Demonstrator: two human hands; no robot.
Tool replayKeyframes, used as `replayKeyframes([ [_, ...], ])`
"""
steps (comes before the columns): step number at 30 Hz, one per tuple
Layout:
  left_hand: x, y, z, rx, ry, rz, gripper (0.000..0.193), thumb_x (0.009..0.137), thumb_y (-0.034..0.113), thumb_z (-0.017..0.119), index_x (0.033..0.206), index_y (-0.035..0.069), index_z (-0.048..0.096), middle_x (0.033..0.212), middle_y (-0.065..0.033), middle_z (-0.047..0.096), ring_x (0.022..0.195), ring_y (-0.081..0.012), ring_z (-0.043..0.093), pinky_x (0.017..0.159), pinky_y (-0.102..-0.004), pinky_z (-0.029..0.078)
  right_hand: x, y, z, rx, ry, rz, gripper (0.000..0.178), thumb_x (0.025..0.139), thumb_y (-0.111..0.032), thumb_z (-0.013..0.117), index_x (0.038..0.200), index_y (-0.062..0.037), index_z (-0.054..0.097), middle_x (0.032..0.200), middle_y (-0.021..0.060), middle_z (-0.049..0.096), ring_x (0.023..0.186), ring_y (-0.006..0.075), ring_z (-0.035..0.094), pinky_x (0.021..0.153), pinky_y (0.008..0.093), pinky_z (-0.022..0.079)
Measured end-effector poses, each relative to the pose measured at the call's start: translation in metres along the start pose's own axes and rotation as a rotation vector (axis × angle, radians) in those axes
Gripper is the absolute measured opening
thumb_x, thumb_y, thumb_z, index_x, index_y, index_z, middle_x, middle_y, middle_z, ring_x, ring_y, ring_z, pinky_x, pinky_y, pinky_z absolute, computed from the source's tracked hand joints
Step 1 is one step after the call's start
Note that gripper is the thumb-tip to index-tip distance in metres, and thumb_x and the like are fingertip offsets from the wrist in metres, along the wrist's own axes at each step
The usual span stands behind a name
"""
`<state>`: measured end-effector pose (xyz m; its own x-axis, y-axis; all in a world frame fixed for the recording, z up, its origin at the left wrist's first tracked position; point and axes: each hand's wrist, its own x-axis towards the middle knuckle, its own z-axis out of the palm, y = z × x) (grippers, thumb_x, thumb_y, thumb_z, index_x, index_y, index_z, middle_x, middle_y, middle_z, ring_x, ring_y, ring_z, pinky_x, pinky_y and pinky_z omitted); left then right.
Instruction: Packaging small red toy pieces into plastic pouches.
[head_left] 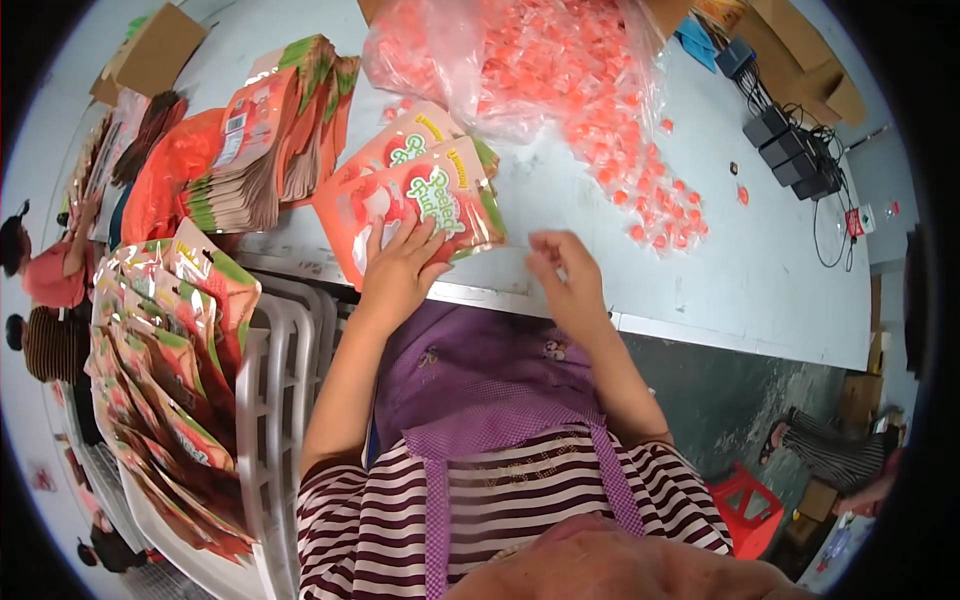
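My left hand lies with its fingers spread on a flat, pink and green candy pouch at the table's near edge. A second similar pouch shows from under it. Right of the pouches, my right hand hovers over the near edge, its fingers loosely bent and slightly blurred. Nothing shows in it, but the fingertips are too smeared to be sure. Beyond, many pink candies in clear wrappers spill from a large clear plastic bag.
Stacks of flat pouches stand at the left beside a red plastic bag. Filled pouches crowd a white plastic crate at my left. Black power adapters with cords lie far right. A red stool and other people are around.
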<state>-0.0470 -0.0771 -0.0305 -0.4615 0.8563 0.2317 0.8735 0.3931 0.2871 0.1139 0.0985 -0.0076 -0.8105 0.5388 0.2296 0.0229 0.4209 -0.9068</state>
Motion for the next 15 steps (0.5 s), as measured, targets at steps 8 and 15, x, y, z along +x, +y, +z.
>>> replayKeyframes([
  [8, -0.02, 0.003, -0.002, -0.15, 0.033, 0.021, 0.032, 0.079, 0.025, 0.066, 0.106, 0.009, 0.066, 0.12, -0.0066, 0.06, 0.124, -0.0235, 0.045, 0.11, -0.0473, 0.013, 0.056, 0.019, 0.03, 0.082, -0.28, 0.411, 0.022, 0.088, -0.017, 0.057, 0.095, 0.0037, 0.06, 0.083, 0.0051, 0.058, 0.059, 0.0095, 0.052, 0.052, 0.0253, 0.045],
  [15, -0.022, 0.021, -0.006, -0.306, 0.219, -0.177, 0.032, 0.078, 0.019, 0.066, 0.106, 0.005, 0.062, 0.102, -0.0134, 0.064, 0.11, -0.0283, 0.053, 0.105, -0.0428, 0.025, 0.033, 0.006, 0.054, 0.099, -0.08, -0.277, 0.014, 0.079, -0.015, 0.066, 0.074, -0.0025, 0.062, 0.067, 0.0076, 0.054, 0.057, 0.0185, 0.053, 0.054, 0.0338, 0.041],
])
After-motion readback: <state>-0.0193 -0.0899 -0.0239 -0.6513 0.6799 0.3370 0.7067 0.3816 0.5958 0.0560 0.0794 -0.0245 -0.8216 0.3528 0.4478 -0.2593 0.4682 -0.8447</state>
